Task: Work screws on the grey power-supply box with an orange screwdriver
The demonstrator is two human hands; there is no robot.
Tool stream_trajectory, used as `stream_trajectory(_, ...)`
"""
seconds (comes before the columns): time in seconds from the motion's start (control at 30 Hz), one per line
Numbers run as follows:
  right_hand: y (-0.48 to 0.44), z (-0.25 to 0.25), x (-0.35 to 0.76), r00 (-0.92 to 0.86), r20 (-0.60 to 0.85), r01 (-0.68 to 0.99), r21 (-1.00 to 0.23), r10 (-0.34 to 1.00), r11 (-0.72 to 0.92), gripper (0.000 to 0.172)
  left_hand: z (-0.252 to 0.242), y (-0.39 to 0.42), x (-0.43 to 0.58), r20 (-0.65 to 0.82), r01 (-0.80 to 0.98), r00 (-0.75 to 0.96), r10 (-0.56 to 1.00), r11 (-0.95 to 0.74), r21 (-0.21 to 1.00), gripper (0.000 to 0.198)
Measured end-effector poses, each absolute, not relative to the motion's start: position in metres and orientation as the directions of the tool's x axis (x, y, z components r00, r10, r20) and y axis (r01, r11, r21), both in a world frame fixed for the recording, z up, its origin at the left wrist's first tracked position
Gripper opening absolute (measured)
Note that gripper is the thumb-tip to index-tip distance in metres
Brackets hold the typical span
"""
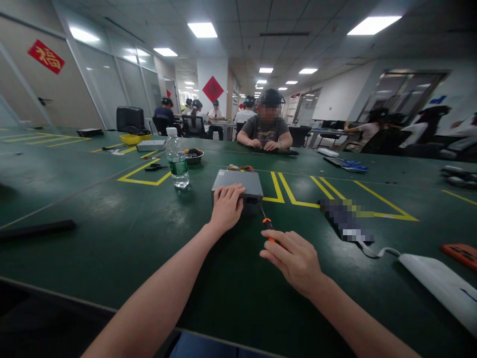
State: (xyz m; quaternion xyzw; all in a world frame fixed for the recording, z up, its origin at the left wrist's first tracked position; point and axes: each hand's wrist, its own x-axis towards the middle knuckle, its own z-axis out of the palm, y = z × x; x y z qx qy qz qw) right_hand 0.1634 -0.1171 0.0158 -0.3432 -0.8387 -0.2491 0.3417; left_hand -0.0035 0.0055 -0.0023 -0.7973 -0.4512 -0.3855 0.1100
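A grey metal box (238,183) with wires at its back lies on the green table (112,233) in front of me. My left hand (226,206) rests on its near left corner, fingers closed over the top edge. My right hand (292,258) holds an orange-and-black screwdriver (267,223), whose thin shaft points up at the box's near right side. The tip sits close to the box face; contact is hard to make out.
A clear water bottle (176,158) stands left of the box. A small bowl (194,156), a yellow tray (134,138) and tools lie farther back. A white device (439,283) with a cable lies at right. A person (265,130) sits across the table.
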Motion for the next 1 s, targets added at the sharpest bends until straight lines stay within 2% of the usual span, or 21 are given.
stream_trajectory(0.13, -0.121, 0.014, 0.164, -0.489, 0.746, 0.749, 0.093, 0.452, 0.657, 0.015, -0.002, 0.006, -0.004, 0.708, 0.808, 0.297, 0.641, -0.564, 0.171, 0.03)
stream_trajectory(0.23, -0.121, 0.011, 0.165, -0.488, 0.731, 0.741, 0.057, 0.477, 0.669, 0.027, -0.002, 0.006, -0.004, 0.705, 0.805, 0.303, 0.641, -0.568, 0.17, 0.029)
stream_trajectory(0.33, -0.12, 0.01, 0.166, -0.528, 0.719, 0.758, 0.16, 0.451, 0.633, 0.034, -0.002, 0.005, -0.004, 0.701, 0.807, 0.301, 0.646, -0.565, 0.174, 0.03)
stream_trajectory(0.47, -0.119, 0.012, 0.169, -0.565, 0.724, 0.8, 0.363, 0.396, 0.478, 0.02, -0.002, 0.005, -0.004, 0.703, 0.807, 0.298, 0.645, -0.564, 0.176, 0.03)
stream_trajectory(0.57, -0.119, 0.015, 0.168, -0.584, 0.704, 0.806, 0.446, 0.404, 0.389, 0.013, -0.002, 0.005, -0.003, 0.709, 0.805, 0.298, 0.64, -0.567, 0.174, 0.029)
stream_trajectory(0.7, -0.12, 0.013, 0.162, -0.544, 0.701, 0.838, 0.424, 0.462, 0.344, 0.017, -0.002, 0.005, -0.003, 0.712, 0.807, 0.294, 0.638, -0.564, 0.172, 0.03)
stream_trajectory(0.8, -0.12, 0.009, 0.158, -0.531, 0.716, 0.841, 0.378, 0.453, 0.387, 0.022, -0.002, 0.005, -0.003, 0.704, 0.81, 0.299, 0.644, -0.562, 0.17, 0.031)
stream_trajectory(0.9, -0.118, 0.008, 0.159, -0.621, 0.666, 0.767, 0.407, 0.413, 0.497, 0.029, -0.001, 0.004, -0.003, 0.7, 0.811, 0.306, 0.646, -0.562, 0.164, 0.03)
stream_trajectory(1.0, -0.116, 0.008, 0.162, -0.675, 0.626, 0.723, 0.457, 0.39, 0.518, 0.03, -0.001, 0.004, -0.003, 0.704, 0.81, 0.304, 0.642, -0.563, 0.164, 0.031)
